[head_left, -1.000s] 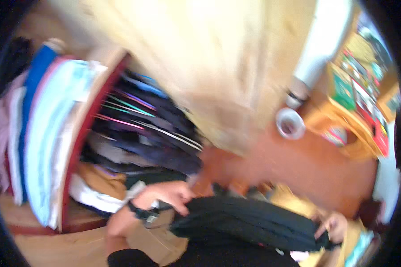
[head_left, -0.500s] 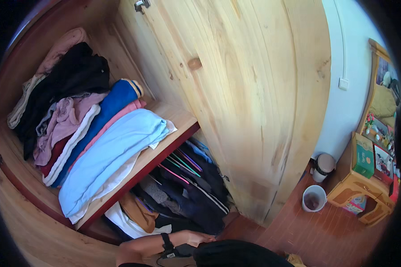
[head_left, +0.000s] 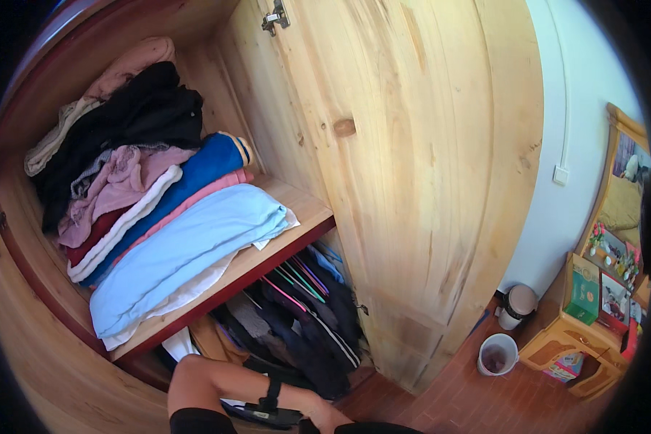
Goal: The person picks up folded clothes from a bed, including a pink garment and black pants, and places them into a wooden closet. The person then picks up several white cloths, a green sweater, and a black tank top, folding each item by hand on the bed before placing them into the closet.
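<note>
Left hand (head_left: 328, 415) at the lower edge of view, black strap (head_left: 270, 395) on its wrist, beside black cloth (head_left: 376, 428); only a strip of the cloth shows, along that edge. Fingers hidden: cannot tell whether wide or gripping. Right hand out of view, state undetermined. Ahead: wardrobe door (head_left: 427, 181) open; light-blue folded cloth (head_left: 195, 242) frontmost on shelf (head_left: 296, 199); dark garments (head_left: 318, 354) below. White bucket (head_left: 512, 351) on floor, right.

Open wooden wardrobe (head_left: 427, 181), pale wall (head_left: 534, 242), reddish-brown floor (head_left: 441, 406), mirrored wooden dresser (head_left: 582, 338)
</note>
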`<state>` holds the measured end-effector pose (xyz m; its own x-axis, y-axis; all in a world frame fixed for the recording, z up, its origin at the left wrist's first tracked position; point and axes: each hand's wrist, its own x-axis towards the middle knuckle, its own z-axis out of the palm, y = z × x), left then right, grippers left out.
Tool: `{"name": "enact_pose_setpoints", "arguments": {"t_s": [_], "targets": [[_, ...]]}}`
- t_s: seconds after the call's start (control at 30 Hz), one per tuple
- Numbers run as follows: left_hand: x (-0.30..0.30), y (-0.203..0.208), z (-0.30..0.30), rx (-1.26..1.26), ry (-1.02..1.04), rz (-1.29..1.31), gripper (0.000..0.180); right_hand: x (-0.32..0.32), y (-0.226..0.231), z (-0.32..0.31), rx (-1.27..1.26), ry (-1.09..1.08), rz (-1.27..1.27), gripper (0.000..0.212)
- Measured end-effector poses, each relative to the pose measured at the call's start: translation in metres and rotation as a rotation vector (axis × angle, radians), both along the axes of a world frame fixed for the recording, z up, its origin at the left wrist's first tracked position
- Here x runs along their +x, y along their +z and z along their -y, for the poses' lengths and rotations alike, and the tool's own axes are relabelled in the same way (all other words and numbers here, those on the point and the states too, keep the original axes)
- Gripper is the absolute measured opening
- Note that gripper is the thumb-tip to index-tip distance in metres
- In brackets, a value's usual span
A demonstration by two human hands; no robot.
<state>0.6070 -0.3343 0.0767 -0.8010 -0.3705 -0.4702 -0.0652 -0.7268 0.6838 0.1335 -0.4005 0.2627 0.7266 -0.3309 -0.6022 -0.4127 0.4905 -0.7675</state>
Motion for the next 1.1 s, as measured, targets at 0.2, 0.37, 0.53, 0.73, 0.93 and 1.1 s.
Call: {"name": "enact_pose_setpoints", "arguments": {"t_s": [0.2,0.37,0.53,0.73,0.93,1.1], "targets": [[0.002,-0.002,-0.023,-0.117,0.102,0.043,0.047,0.01,0.006,0.009,-0.071,0.027,-0.031,0.086],[-0.008,0.053,-0.029,-0.73,0.096,0.097,0.026,0.022,0.014,0.02,-0.162,0.085,-0.014,0.085],[0.014,0.319,0.054,-1.239,-0.692,1.038,0.087,0.053,0.024,0.05,-0.52,0.208,0.1,0.085],[0.086,0.543,0.13,-2.425,-0.413,1.462,0.043,0.175,0.135,0.058,-1.582,-0.369,0.092,0.087],[0.244,0.624,0.195,-2.557,0.288,1.723,0.035,0.362,0.231,0.125,-2.147,-0.468,-0.193,0.1],[0.348,0.623,0.226,-2.339,0.526,2.02,0.036,0.459,0.264,0.132,-2.555,-0.539,-0.253,0.054]]}}
